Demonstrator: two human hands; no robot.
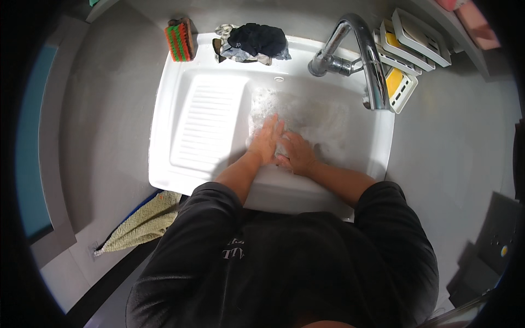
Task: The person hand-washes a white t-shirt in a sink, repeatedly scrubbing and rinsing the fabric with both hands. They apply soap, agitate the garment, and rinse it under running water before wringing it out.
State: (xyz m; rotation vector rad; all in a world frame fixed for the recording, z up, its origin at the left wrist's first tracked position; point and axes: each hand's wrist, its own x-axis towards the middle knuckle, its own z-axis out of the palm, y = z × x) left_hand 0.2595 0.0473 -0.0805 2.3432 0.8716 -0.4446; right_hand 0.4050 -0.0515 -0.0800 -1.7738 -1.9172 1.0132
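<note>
Both my hands are low in a white laundry sink (379, 164), over cloudy, foamy water (324, 110). My left hand (265, 141) points away from me with its fingers extended and lies against a pale wet item (281, 150), probably cloth. My right hand (299, 152) curls around that item from the right, its fingertips meeting the left hand. Most of the item is hidden by the hands and foam, so its shape cannot be told.
A ribbed washboard (209, 123) fills the sink's left side. Along the back rim are a striped scrub brush or sponge (179, 41), a heap of dark and pale cloths (258, 43) and a chrome faucet (371, 61). White soap trays (404, 92) hang at right; a yellowish towel (143, 223) hangs lower left.
</note>
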